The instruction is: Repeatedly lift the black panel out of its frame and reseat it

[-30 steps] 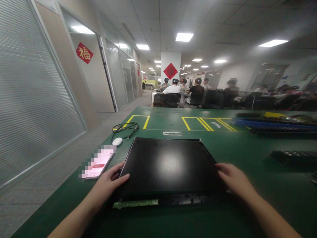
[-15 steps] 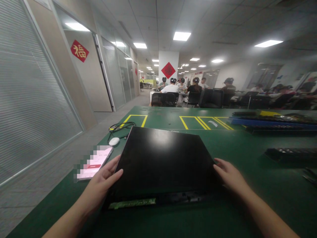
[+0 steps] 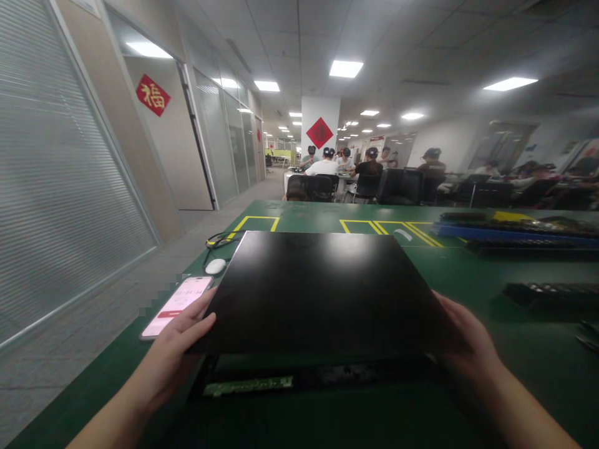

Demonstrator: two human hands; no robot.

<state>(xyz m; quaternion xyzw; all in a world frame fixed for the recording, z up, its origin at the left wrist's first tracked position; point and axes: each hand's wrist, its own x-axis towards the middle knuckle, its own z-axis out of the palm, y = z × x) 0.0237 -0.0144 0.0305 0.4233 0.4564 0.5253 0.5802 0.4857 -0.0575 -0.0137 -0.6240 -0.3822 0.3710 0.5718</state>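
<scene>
A glossy black display panel [image 3: 322, 293] is held roughly level above the green tabletop. My left hand [image 3: 189, 330] grips its left edge, thumb on top and fingers below. On the opposite edge, my right hand [image 3: 468, 333] is closed, its fingertips partly hidden by the panel. Under the near edge lies a dark frame [image 3: 346, 373] with a narrow green circuit board [image 3: 248, 385] along its left part. The panel hides most of that frame. Beside my left hand rests a phone [image 3: 178, 305] with a lit pink screen.
A white mouse-like object [image 3: 215, 266] and a black cable [image 3: 219, 240] lie on the green table [image 3: 299, 212] at left. To the right are a blue tray [image 3: 515, 229], a dark slotted strip [image 3: 547, 293] and a tool [image 3: 587, 343]. People [image 3: 322, 163] sit at tables beyond.
The panel has come up off the dark frame and nearer to me, opening a gap over the circuit board. My right hand has shifted right and my left hand slightly left with it.
</scene>
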